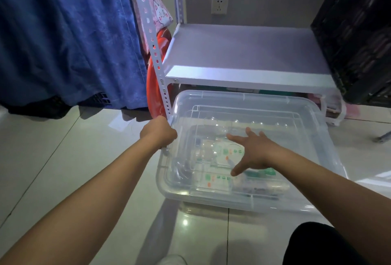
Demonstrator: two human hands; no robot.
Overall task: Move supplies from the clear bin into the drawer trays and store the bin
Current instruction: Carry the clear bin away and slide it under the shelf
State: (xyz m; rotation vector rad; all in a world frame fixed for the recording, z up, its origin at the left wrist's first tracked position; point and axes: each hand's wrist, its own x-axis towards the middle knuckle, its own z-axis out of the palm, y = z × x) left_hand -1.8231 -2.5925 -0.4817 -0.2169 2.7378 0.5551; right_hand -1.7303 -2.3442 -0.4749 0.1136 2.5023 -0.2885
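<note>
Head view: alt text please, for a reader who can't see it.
A person's left hand grips the left rim of a lidded clear bin on the floor before a white metal shelf, while the open right hand hovers over or rests on its lid.

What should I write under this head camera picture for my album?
Left hand grips the clear bin's rim while the open right hand reaches over it.

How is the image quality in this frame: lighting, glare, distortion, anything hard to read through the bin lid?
Head view: dim, bluish light; wide-angle bending curves the shelf post and floor lines; small glare spots on the floor tiles; the clear bin lid is hazy, so its contents read only as green and orange label patches; the left hand at the bin's edge and the right hand above the lid are reasonably sharp.
</note>
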